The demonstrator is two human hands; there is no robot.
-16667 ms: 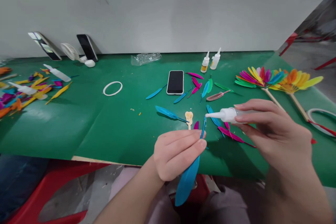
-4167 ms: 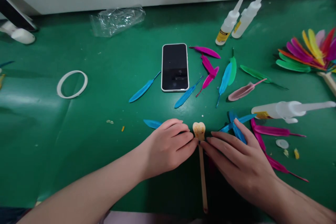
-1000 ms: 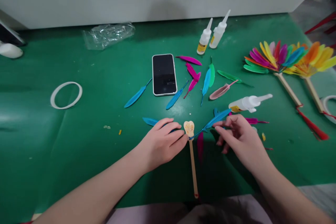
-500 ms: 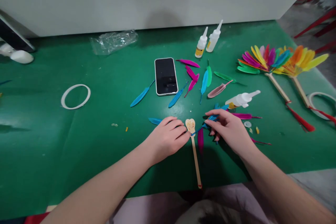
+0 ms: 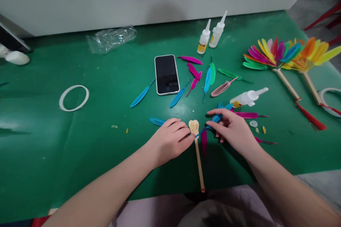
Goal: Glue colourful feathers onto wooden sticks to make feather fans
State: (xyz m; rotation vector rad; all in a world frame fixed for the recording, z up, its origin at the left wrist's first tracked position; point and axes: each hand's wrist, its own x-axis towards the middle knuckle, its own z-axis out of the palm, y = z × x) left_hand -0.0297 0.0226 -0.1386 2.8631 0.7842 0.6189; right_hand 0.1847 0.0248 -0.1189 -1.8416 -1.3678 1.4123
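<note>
A wooden fan handle (image 5: 199, 165) with a rounded, glue-smeared head lies on the green table in front of me. My left hand (image 5: 174, 137) rests at the left of this head, its fingers curled together and the thumb tip touching it. A blue feather (image 5: 156, 122) sticks out from behind that hand; its quill is hidden. Between thumb and fingers, my right hand (image 5: 230, 127) pinches another blue feather (image 5: 215, 119), whose quill reaches the head's right edge. A magenta feather (image 5: 204, 142) lies just right of the handle, partly below the right hand.
Beyond my hands lie a phone (image 5: 167, 74) and several loose feathers. A glue bottle (image 5: 246, 98) lies on its side; two more glue bottles (image 5: 204, 42) stand behind. Feather fans (image 5: 286, 83) are at right. A white ring (image 5: 74, 98) and clear plastic bag (image 5: 113, 39) are at left.
The view has shifted slightly. The blue feather in my right hand has turned a little, its quill still at the handle's head. My left hand has hardly moved.
</note>
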